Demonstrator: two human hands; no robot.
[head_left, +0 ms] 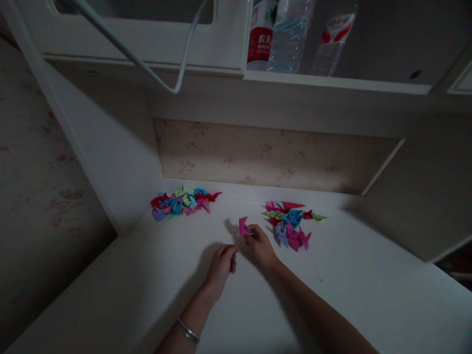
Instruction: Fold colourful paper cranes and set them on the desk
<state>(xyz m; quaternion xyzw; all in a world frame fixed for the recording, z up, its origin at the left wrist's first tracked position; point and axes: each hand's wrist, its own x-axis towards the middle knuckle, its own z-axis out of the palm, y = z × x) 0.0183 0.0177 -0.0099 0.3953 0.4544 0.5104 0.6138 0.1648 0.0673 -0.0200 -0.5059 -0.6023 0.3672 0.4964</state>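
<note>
Between the thumb and fingers of my right hand is a small magenta folded-paper piece, held up just above the white desk. My left hand is close by, lower and to the left, with its fingers curled inward. Whatever those fingers may hold is hidden. To the right of my right hand lies a loose pile of colourful origami pieces in pink, blue, green, red and purple. A second origami pile sits at the back left, apart from both hands.
The white desk has side panels at left and right and a flower-patterned back wall. Overhead, a shelf holds a red-labelled bottle and other clear bottles. A white cable hangs in front.
</note>
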